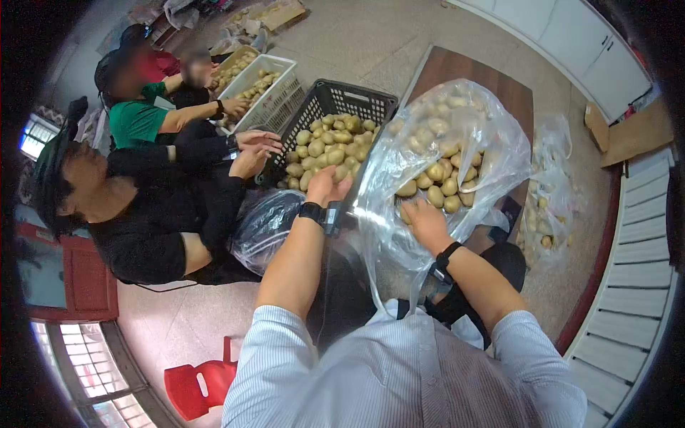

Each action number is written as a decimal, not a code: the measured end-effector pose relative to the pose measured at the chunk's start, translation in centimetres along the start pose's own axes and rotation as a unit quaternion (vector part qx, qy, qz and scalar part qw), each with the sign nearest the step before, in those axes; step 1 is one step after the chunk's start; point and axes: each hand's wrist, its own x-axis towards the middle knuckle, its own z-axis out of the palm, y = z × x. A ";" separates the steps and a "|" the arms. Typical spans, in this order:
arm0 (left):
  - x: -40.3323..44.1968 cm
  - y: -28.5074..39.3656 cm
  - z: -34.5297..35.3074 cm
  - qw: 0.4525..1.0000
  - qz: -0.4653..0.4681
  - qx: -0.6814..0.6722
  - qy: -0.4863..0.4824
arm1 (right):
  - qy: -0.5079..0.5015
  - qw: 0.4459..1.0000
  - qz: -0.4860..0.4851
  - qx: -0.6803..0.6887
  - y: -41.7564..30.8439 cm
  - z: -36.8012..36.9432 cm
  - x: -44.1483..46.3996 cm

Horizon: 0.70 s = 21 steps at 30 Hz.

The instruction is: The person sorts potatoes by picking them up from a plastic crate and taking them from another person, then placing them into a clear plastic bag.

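Note:
A black crate (pixel 349 93) full of potatoes (pixel 330 146) stands ahead. My left hand (pixel 329 187) is over its near edge, fingers apart beside the potatoes, with nothing seen in it. To the right, a large clear plastic bag (pixel 499 135) lies open on a brown table (pixel 474 68), with many potatoes (pixel 449 187) inside. My right hand (pixel 426 225) reaches into the bag mouth and touches the nearest potatoes. Its fingertips are partly hidden, so its grip is unclear.
A co-worker in black (pixel 153 214) holds both hands by the crate's left side. Further back, people sit beside a white crate (pixel 285 68) of potatoes. A clear bag (pixel 267 228) hangs left of me. Bagged potatoes (pixel 546 214) lie right; a red chair (pixel 203 385) stands lower left.

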 end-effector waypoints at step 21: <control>-0.6 0.3 0.8 0.991 -0.108 -0.081 -0.011 | -0.090 0.803 0.231 0.541 -1.5 -2.3 1.2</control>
